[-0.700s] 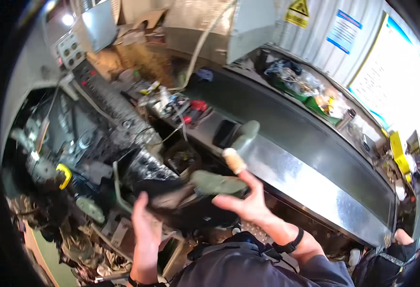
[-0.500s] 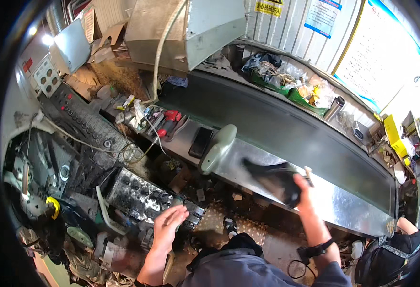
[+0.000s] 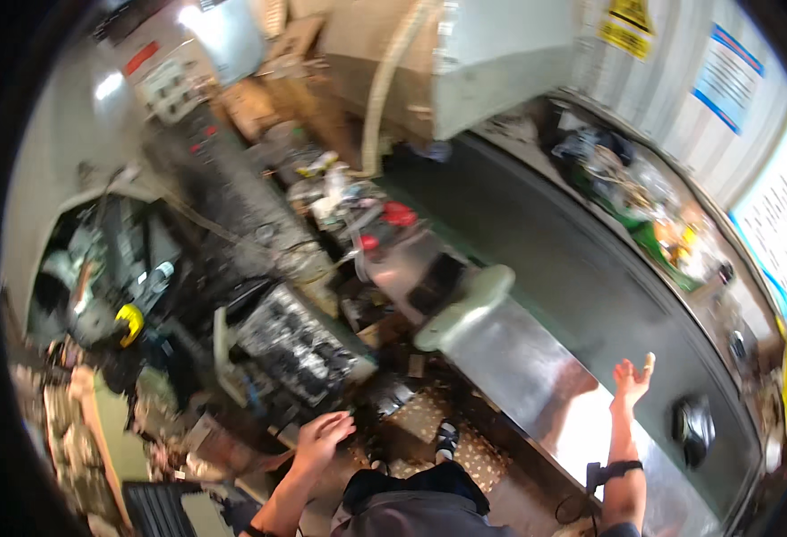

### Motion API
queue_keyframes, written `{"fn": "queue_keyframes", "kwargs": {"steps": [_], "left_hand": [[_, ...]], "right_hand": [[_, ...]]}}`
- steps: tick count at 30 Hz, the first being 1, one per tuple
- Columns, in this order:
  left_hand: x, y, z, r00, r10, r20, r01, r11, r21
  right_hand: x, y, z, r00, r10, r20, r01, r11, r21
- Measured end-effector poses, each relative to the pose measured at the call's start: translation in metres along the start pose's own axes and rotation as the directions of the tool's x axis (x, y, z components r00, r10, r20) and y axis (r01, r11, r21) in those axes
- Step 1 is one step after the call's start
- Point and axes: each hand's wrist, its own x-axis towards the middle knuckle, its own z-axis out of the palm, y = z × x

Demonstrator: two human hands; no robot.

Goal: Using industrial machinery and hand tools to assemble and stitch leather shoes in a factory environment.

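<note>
My right hand [image 3: 631, 380] is open above the metal ledge and the edge of the belt, fingers apart and nothing in it. A glossy black piece, shoe-like in shape [image 3: 693, 430], lies on the dark belt [image 3: 581, 268] to the right of that hand, apart from it; blur hides its exact kind. Held out at the lower middle, my left hand [image 3: 324, 436] is open and empty, fingers extended close together. It is nearest to a worn, dark-and-white stained metal block [image 3: 295, 345]. A pale green, rounded long piece [image 3: 467, 309] lies across the metal ledge [image 3: 523, 362].
A flat black rectangular object [image 3: 436, 285] sits beside the pale green piece. Red-handled tools [image 3: 398, 215] and clutter fill the ledge's far end. Green trays of odds and ends [image 3: 658, 242] stand behind the belt. A large metal hood [image 3: 501, 72] overhangs its far end.
My right hand has let go of the black piece, which now lies on the belt. The view has swung right, so the bench appears turned. My left hand remains empty.
</note>
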Motion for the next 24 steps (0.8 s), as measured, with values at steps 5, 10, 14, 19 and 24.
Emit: {"fn": "queue_keyframes", "kwargs": {"steps": [5, 10, 14, 19, 24], "left_hand": [[0.020, 0.000, 0.016, 0.963, 0.171, 0.208, -0.197, 0.974, 0.109], [-0.015, 0.037, -0.016, 0.968, 0.233, 0.098, -0.241, 0.967, 0.078], [-0.034, 0.021, -0.088, 0.822, 0.539, -0.185, -0.528, 0.842, 0.110], [-0.060, 0.000, -0.179, 0.630, 0.507, -0.589, -0.642, 0.767, -0.026], [-0.056, -0.028, -0.259, 0.568, 0.413, -0.712, -0.705, 0.691, -0.161]], "right_hand": [[-0.155, -0.051, 0.173, 0.731, -0.097, 0.675, 0.350, 0.903, -0.249], [-0.282, -0.072, 0.243, 0.372, -0.055, 0.927, 0.414, 0.903, -0.112], [-0.334, -0.078, 0.279, 0.265, -0.030, 0.964, 0.376, 0.924, -0.074], [-0.416, -0.111, 0.339, 0.191, -0.019, 0.981, 0.403, 0.913, -0.060], [-0.514, -0.113, 0.413, 0.032, 0.021, 0.999, 0.355, 0.934, -0.031]]}}
